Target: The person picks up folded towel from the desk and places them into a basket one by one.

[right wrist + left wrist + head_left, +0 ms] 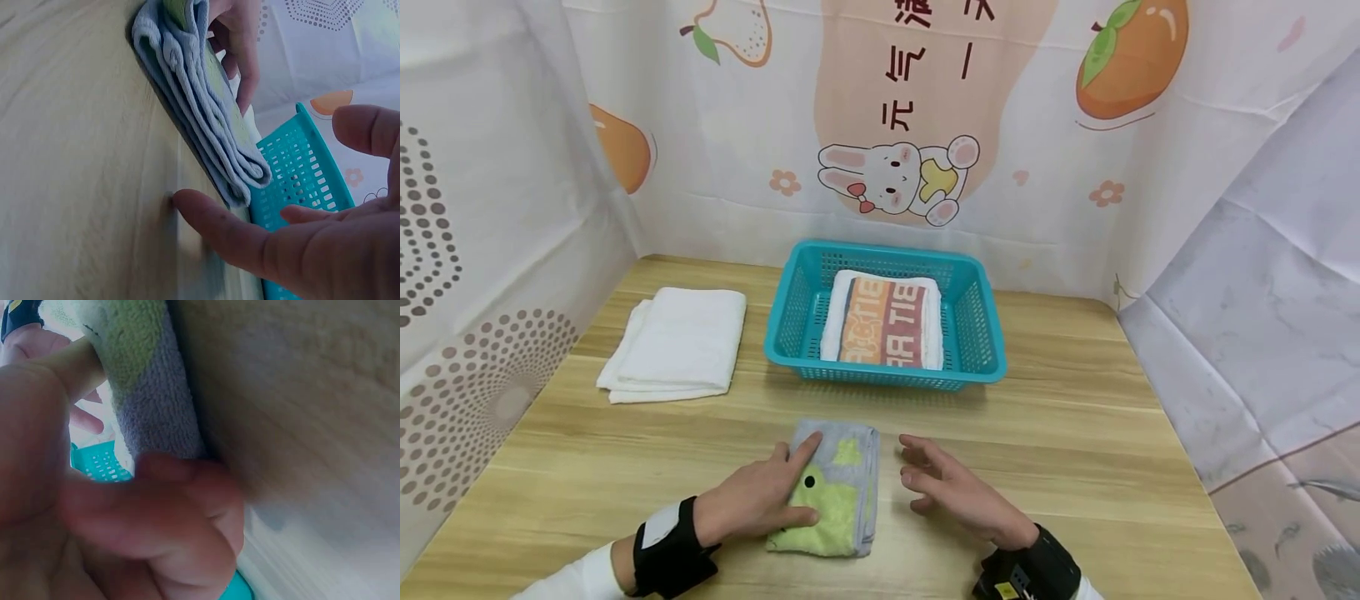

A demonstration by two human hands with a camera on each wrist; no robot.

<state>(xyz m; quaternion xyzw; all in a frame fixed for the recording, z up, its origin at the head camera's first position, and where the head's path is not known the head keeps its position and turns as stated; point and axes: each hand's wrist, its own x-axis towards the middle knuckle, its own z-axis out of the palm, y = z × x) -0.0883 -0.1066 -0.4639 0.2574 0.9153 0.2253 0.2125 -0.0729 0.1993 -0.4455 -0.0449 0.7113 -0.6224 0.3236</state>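
Note:
A folded grey and green towel (831, 500) lies on the table, with a cartoon face and a black eye on its top. My left hand (756, 497) rests on its left side, index finger and thumb spread across the top. In the left wrist view, other fingers (187, 519) bend beside the towel's edge. To the right of the towel, my right hand (955, 492) hovers just apart from it, fingers loosely bent and holding nothing. The right wrist view shows the towel's stacked layers (200, 112) side-on, near the right index fingertip (194, 203).
Behind the towel stands a teal plastic basket (883, 375) holding a folded white towel with an orange and red lettered panel (883, 321). A folded white towel (677, 342) lies at the back left of the wooden table (1075, 467). A printed curtain (722, 150) hangs behind.

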